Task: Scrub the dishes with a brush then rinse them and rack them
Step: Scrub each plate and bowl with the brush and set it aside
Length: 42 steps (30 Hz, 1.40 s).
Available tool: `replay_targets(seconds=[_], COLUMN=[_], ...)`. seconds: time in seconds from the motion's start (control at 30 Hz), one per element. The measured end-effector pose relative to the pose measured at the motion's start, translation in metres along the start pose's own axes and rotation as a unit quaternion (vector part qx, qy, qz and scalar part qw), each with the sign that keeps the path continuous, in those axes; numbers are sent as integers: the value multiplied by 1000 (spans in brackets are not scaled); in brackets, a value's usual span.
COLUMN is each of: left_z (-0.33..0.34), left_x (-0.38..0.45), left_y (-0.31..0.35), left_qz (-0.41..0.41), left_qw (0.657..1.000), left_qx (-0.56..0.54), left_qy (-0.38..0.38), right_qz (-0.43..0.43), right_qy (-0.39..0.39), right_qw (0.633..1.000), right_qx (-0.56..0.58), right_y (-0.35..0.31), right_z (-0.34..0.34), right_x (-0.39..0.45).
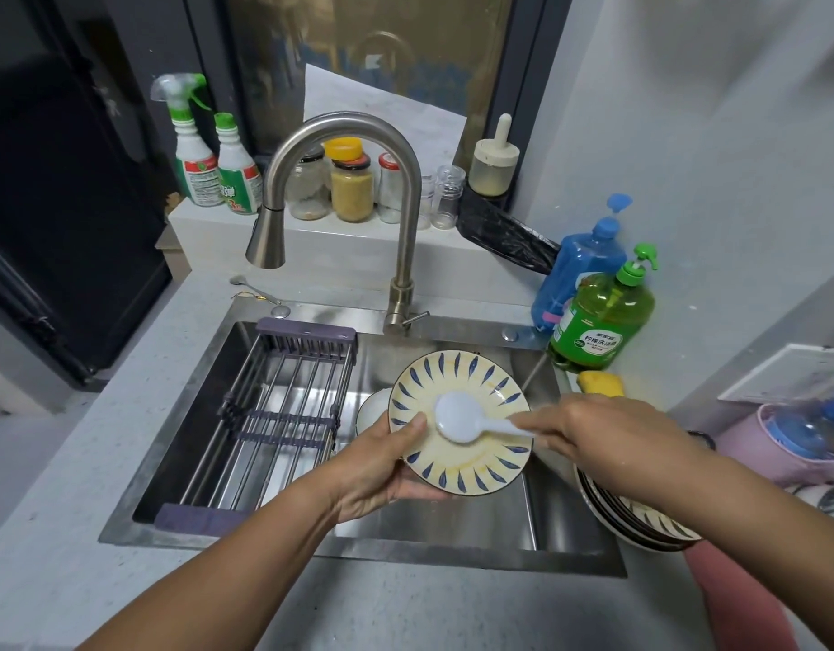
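Observation:
A cream plate with blue leaf marks [471,382] is held tilted over the steel sink [457,523]; my left hand [382,467] grips its lower left rim, thumb on the face. My right hand [607,439] holds the handle of a white dish brush [457,415], whose round head presses on the plate's middle. A white bowl [371,408] lies in the sink behind the plate. A stack of patterned plates [640,519] sits on the counter at the sink's right edge, partly hidden by my right forearm. A metal rack with purple ends [283,415] spans the sink's left half.
The curved steel faucet [358,199] rises behind the sink with its spout over the rack. Green [602,321] and blue [579,274] soap bottles and a yellow sponge [600,382] stand at the right rear. Spray bottles and jars line the back ledge.

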<state>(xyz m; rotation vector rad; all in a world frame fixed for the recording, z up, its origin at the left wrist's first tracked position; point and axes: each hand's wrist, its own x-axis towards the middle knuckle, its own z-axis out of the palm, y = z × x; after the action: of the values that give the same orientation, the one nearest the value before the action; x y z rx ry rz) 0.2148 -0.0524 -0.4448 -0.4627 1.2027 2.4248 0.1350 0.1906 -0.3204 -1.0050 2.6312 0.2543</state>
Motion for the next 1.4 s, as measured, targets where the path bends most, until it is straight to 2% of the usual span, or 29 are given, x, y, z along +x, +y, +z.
replay_targets(seconds=[0.13, 0.27, 0.37, 0.43, 0.5, 0.57, 0.63, 0.7, 0.77, 0.8, 0.87, 0.97, 1.03, 1.07, 1.13, 1.2, 1.27, 1.4], left_z=[-7, 0, 10, 16, 19, 21, 23, 27, 31, 32, 33, 42, 55, 62, 80, 98, 117, 148], left_x=[0, -2, -3, -1, 1, 6, 13, 21, 28, 30, 34, 42, 47, 50, 62, 77, 100, 136], left_y=[1, 2, -2, -7, -7, -1, 3, 4, 2, 1, 2, 2, 3, 3, 2, 0, -10, -33], left_qz=[27, 38, 4, -6, 8, 35, 66, 83, 84, 86, 83, 61, 38, 35, 38, 51, 62, 84], left_qw=[999, 998, 999, 999, 999, 996, 991, 985, 983, 982, 982, 985, 989, 988, 981, 965, 945, 925], left_qx=[-3, 33, 32, 33, 37, 49, 80, 110, 122, 122, 127, 134, 128, 140, 185, 240, 302, 360], left_qy=[38, 47, 38, 31, 39, 62, 89, 106, 112, 115, 114, 91, 60, 50, 48, 88, 112, 81], right_qz=[39, -3, -4, 33, 77, 123, 119, 93, 78, 78, 94, 158, 198, 215, 236, 245, 258, 273], right_qy=[-20, -77, -3, 29, 33, -6, -53, -95, -97, -90, -88, -42, 24, 56, 126, 181, 211, 222], right_qw=[999, 996, 999, 998, 996, 991, 991, 983, 961, 958, 973, 986, 980, 975, 954, 924, 903, 876], right_qx=[9, 47, 54, 41, -13, -50, -3, 126, 247, 262, 194, 18, -1, 16, 132, 233, 270, 331], right_y=[17, -7, -18, -17, -7, -1, -1, -11, -20, -18, -2, 36, 54, 62, 77, 86, 91, 92], right_z=[4, 8, 16, 15, 13, 10, 16, 25, 33, 36, 40, 42, 32, 25, 9, -4, -13, -19], right_x=[-9, -15, 2, 11, 12, 2, -5, -7, -7, -7, -12, -31, -46, -52, -65, -74, -84, -96])
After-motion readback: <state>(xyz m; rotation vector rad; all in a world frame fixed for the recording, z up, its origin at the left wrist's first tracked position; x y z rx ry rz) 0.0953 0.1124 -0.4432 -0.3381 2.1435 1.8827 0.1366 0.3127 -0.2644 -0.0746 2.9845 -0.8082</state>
